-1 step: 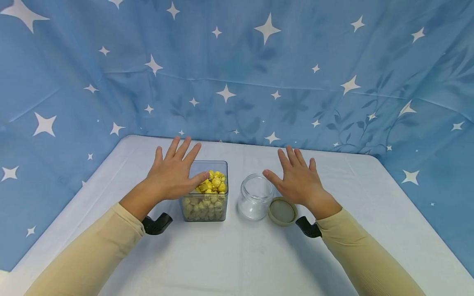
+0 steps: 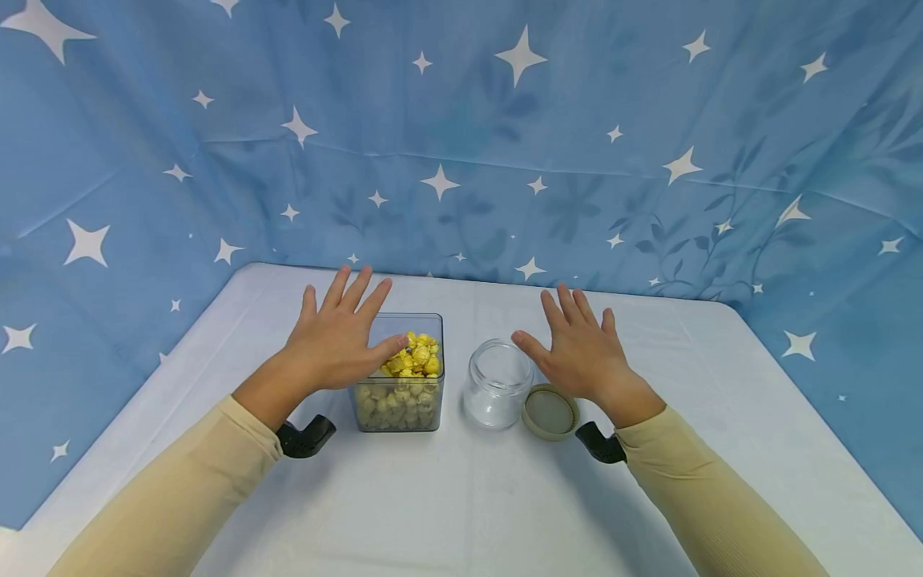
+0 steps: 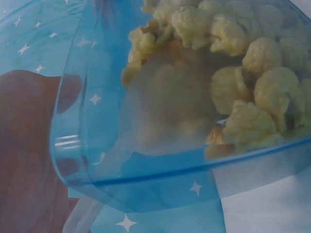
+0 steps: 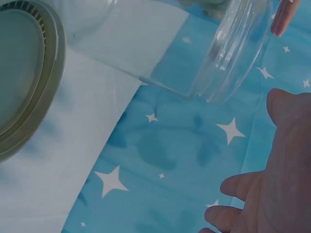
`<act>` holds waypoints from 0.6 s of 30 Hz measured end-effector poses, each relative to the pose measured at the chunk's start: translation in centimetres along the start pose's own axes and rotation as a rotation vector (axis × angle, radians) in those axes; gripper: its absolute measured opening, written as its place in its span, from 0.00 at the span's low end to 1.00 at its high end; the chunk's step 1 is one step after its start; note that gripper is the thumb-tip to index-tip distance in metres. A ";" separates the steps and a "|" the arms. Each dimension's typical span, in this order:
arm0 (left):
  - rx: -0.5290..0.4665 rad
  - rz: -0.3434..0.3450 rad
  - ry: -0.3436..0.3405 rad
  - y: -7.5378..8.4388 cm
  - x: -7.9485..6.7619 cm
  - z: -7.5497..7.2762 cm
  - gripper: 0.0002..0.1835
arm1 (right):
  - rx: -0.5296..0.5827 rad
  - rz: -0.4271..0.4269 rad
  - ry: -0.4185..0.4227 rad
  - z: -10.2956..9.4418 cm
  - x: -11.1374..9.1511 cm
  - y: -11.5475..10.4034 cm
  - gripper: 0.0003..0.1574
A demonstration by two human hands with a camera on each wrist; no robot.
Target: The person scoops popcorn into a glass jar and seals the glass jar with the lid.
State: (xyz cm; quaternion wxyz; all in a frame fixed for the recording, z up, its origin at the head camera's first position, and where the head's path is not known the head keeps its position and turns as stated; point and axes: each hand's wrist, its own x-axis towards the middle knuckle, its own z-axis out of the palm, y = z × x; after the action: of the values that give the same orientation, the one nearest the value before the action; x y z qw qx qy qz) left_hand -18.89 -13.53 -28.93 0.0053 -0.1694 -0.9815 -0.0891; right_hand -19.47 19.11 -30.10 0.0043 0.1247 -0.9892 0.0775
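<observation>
My left hand (image 2: 333, 344), fingers spread, hovers over the left side of a clear bluish square box (image 2: 425, 322) and covers part of it. Yellow popcorn (image 2: 421, 355) fills much of this box. In the left wrist view a translucent scoop (image 3: 165, 107) lies against the popcorn, its handle slanting down left; from the head it is hidden. To the right stands an uncapped, empty glass jar (image 2: 497, 405). Its round beige lid (image 2: 550, 413) lies beside it, ribbed inner side up. Above the lid my right hand (image 2: 586, 357) is spread too, thumb overlapping the jar's rim, holding nothing.
A white cloth-covered table (image 2: 404, 505) bears all of these. Behind it and along both sides hangs a blue curtain (image 2: 461, 104) with white stars. Each wrist carries a black camera mount, the left one (image 2: 306, 437) close to the box.
</observation>
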 end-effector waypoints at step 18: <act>-0.049 -0.006 -0.011 -0.6 -0.3 -0.5 0.51 | 0.006 -0.006 0.031 -0.5 -0.1 -0.5 0.58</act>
State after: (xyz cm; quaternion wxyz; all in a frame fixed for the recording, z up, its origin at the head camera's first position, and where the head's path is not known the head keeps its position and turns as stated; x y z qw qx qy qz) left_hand -18.83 -14.31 -28.53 -0.0046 -0.1673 -0.9795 -0.1124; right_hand -19.24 18.74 -29.58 0.0196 0.1263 -0.9884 0.0825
